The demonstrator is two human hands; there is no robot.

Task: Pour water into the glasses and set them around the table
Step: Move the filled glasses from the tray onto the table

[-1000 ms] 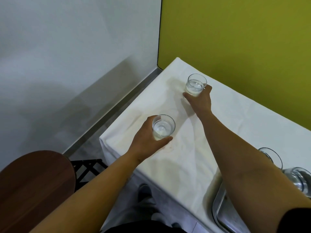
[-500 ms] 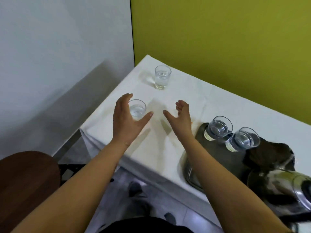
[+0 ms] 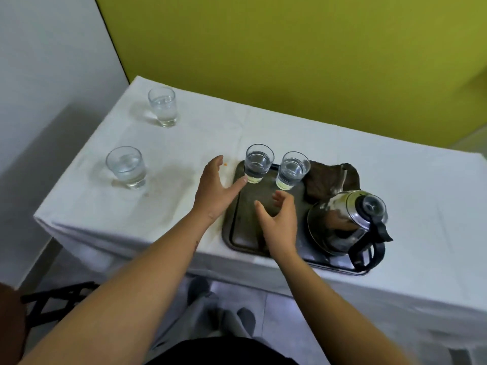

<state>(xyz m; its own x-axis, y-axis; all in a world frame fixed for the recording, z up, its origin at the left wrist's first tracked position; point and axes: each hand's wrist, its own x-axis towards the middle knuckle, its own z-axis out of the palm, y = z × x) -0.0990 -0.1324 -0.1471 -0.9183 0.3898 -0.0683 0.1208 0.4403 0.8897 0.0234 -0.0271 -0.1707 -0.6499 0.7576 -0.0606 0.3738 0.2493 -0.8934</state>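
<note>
Two water-filled glasses stand on the white tablecloth at the left end of the table: one at the far corner [image 3: 162, 106], one nearer the front [image 3: 126, 166]. Two more filled glasses, the left one [image 3: 258, 163] and the right one [image 3: 292, 170], stand at the back of a dark metal tray [image 3: 238, 230]. My left hand [image 3: 216, 189] is open, its thumb tip close to the left tray glass. My right hand [image 3: 279, 222] hovers open over the tray, just in front of the right tray glass. A steel kettle [image 3: 347, 225] with a black handle sits on the tray's right side.
A dark crumpled cloth [image 3: 332, 177] lies on the tray behind the kettle. The table [image 3: 342, 154] stands against a yellow-green wall [image 3: 290, 48], with a white wall to the left. A brown wooden seat [image 3: 10, 325] and a black frame are at the lower left, on the floor side.
Both hands let go of the two glasses at the table's left end and moved right to the tray. My view swung right, bringing the kettle and tray glasses fully into sight.
</note>
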